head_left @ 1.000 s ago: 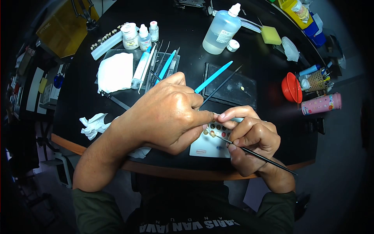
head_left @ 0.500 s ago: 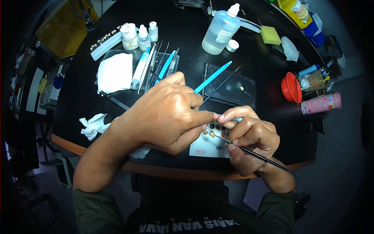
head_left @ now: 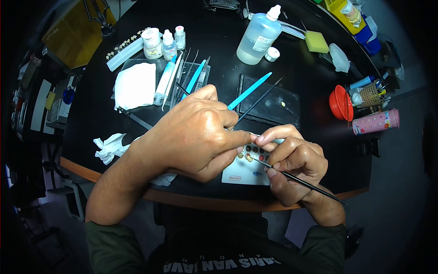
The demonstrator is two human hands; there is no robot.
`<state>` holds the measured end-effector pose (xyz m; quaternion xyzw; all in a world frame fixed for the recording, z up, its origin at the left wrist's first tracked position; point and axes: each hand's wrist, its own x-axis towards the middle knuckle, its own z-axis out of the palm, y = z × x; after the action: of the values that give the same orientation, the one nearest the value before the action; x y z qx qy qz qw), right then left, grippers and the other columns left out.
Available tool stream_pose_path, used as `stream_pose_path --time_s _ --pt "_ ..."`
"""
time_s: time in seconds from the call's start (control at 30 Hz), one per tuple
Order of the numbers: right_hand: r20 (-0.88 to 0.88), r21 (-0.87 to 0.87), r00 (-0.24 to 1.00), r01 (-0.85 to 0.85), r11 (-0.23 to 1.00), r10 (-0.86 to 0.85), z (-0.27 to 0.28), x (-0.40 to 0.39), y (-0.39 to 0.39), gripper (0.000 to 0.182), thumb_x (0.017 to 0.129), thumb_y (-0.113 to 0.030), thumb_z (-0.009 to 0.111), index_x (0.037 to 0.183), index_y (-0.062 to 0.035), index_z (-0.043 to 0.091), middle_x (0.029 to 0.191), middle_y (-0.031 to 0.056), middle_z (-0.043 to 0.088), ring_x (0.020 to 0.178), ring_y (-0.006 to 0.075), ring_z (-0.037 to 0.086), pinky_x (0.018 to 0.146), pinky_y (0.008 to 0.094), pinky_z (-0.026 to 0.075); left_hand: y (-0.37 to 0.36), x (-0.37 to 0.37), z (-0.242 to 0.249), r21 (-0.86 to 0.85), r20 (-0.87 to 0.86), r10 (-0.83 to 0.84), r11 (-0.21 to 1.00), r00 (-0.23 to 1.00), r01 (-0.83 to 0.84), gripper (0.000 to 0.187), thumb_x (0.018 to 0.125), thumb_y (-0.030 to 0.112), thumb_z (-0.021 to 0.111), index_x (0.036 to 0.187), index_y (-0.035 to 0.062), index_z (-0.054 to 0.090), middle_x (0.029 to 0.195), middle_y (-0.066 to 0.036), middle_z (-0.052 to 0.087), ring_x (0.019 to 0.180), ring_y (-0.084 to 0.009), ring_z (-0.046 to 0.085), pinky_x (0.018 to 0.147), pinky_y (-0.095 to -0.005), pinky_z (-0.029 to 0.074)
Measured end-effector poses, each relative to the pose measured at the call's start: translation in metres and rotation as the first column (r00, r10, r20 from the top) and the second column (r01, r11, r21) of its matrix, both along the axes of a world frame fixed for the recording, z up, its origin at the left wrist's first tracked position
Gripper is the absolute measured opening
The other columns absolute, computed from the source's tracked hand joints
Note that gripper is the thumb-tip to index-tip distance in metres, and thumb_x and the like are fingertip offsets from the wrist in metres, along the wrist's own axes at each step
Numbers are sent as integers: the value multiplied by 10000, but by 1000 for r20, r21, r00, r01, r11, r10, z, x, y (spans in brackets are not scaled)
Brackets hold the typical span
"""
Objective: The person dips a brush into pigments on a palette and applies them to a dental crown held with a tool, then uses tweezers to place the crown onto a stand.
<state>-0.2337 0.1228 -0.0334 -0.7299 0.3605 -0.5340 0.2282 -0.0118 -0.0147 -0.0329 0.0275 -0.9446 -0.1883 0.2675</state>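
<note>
My right hand [head_left: 296,162] is closed on a thin black brush [head_left: 310,185], whose tip points left at a small tooth-coloured piece [head_left: 249,158]. My left hand [head_left: 200,137] is closed, its fingertips close to that piece and touching the fingers of my right hand. A dark stick [head_left: 181,86] shows behind the left knuckles. What the left fingers pinch is too small and hidden to name. Under both hands lies a white palette [head_left: 235,171] with several coloured spots.
Behind the hands are a dark tray [head_left: 292,109] with a blue-handled brush [head_left: 251,90], a folded white cloth [head_left: 135,86], tools, small bottles [head_left: 169,44] and a large bottle [head_left: 258,39]. A red bowl [head_left: 338,101] and pink tumbler [head_left: 375,122] stand right; crumpled tissue [head_left: 108,148] lies left.
</note>
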Motion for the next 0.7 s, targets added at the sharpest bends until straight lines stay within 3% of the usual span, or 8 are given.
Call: stream_pose_path --time_s 0.7 --pt "-15 -50 1000 13 999 -14 3 -4 3 163 814 75 741 829 -13 604 780 105 700 1097 381 767 922 417 671 0 -2 0 102 -46 -34 994 998 38 298 826 126 792 1112 60 846 693 -29 587 638 -184 535 721 -379 380"
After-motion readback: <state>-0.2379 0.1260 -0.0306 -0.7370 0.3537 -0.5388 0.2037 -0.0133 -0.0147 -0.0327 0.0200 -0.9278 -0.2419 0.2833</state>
